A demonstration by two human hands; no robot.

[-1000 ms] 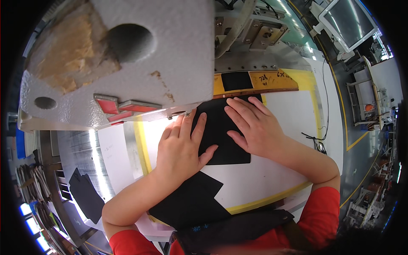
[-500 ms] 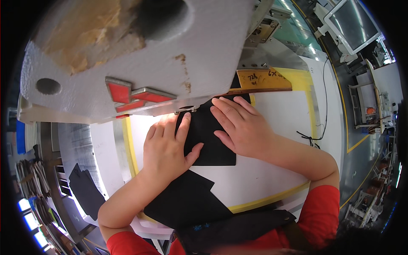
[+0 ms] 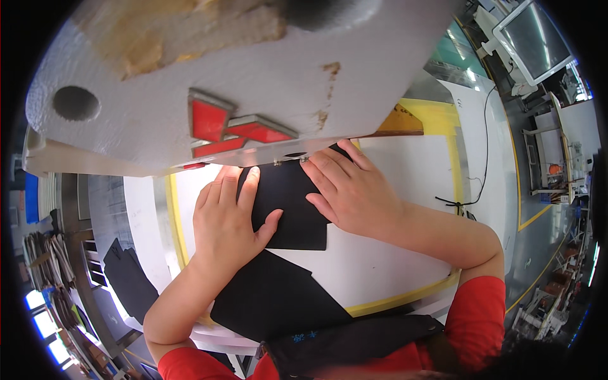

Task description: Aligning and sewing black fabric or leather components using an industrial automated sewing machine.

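Note:
Both my hands lie on a flat black piece of sheet material, its far edge hidden under the large white machine head. My left hand rests flat on its left side, fingers stretched forward and thumb out to the right. On its right side lies my right hand, palm down, fingers extended and angled toward the far left. Several fingertips reach the lower edge of the machine head. A second black piece lies nearer to me, partly beneath my left wrist. Neither hand grasps anything.
The white work surface is bordered with yellow tape. A yellow-brown block sits at the far right of the machine head. More black pieces lie at the left. A black cord runs along the right. A monitor stands beyond.
The black piece and both hands have shifted left in the picture. The machine head now fills more of the upper part and covers more of the yellow-brown block; the view itself has shifted slightly.

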